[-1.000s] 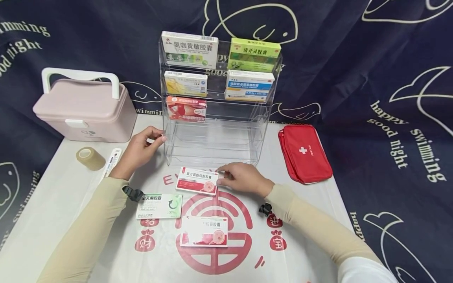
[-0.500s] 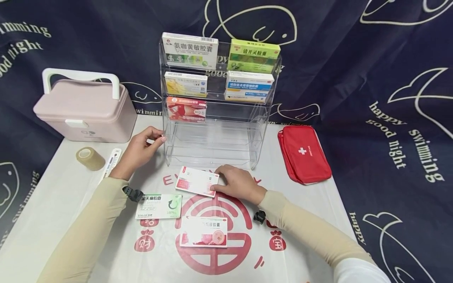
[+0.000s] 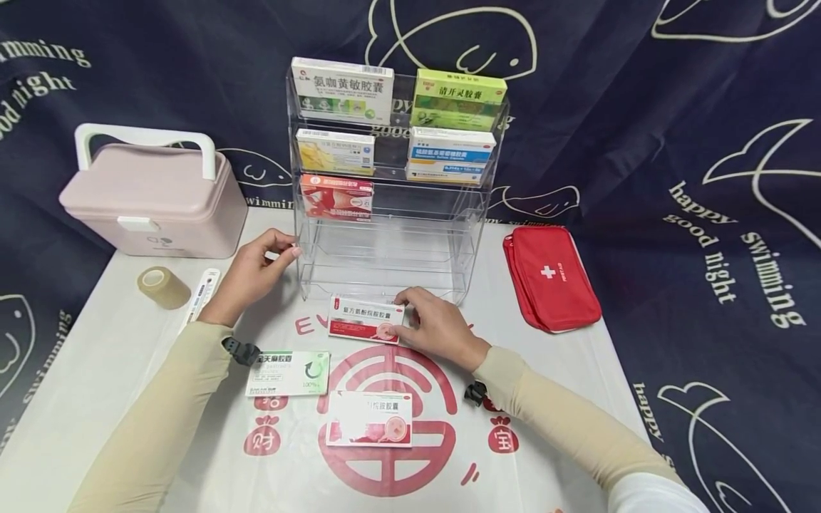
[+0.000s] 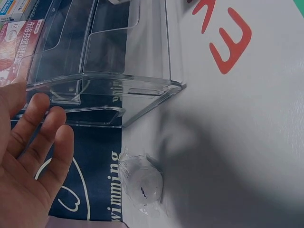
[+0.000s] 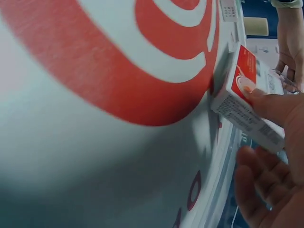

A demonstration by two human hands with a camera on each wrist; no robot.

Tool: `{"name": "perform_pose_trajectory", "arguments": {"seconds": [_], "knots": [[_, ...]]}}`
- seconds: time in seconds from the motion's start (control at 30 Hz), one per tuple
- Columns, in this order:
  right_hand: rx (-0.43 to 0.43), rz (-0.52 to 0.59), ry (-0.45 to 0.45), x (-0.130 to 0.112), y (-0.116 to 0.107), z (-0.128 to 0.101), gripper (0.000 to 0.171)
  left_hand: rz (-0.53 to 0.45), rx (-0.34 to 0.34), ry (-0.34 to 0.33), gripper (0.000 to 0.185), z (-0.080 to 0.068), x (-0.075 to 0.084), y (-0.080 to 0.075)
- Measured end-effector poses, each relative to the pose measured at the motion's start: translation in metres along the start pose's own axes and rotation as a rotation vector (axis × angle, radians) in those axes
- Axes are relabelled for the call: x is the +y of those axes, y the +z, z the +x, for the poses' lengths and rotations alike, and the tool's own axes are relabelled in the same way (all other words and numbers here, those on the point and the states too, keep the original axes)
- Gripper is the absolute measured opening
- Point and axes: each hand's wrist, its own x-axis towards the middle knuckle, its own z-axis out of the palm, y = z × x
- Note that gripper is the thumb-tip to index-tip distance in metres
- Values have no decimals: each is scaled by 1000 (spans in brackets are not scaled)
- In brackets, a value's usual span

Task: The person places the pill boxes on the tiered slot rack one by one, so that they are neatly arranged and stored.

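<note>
**Right hand lifts red-and-white box; left hand steadies rack**

Nearest the camera, a red-and-white medicine box (image 3: 369,419) lies flat on the white table cover (image 3: 96,356), with a green-and-white box (image 3: 288,373) just beside it to the left. Neither is touched.

The right hand (image 3: 436,326) pinches the right end of a second red-and-white box (image 3: 365,320) — thumb on one side, fingers curled round the other, as the right wrist view shows (image 5: 247,92). The box is tipped up on its long edge, printed face toward the camera, just in front of the clear acrylic rack (image 3: 385,263).

The left hand (image 3: 256,267) has its fingers nearly straight, the tips resting on the rack's left front edge; it holds nothing.

Change since half a second ago: the box was flatter, with its pale face showing; now it is turned to show the label and sits closer to the rack. The left hand has not shifted.

Farther back — five boxes fill the rack's upper tiers. A pink case (image 3: 150,199), a tape roll (image 3: 163,287) and a red first-aid pouch (image 3: 551,278) flank it.
</note>
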Motion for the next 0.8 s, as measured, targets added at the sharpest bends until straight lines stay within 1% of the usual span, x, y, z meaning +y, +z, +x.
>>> {"name": "perform_pose_trajectory", "arguments": {"seconds": [0.13,0.23,0.5,0.57,0.7,0.8], "knots": [[0,36,-64,2,2,-4,49,0,1,-4,23,0,-1,0],[7,51,-91,2,3,-5,47,0,1,-2,24,0,-1,0],[65,136,-147,3,6,-4,27,1,1,2,25,-1,-1,0],[81,146,-161,4,7,-3,25,-1,0,2,25,-1,-1,1],[112,130,-164,6,7,-3,24,-2,3,3,24,-1,-2,1],[115,122,-153,8,7,-3,25,-5,3,3,24,-1,-2,1]]}}
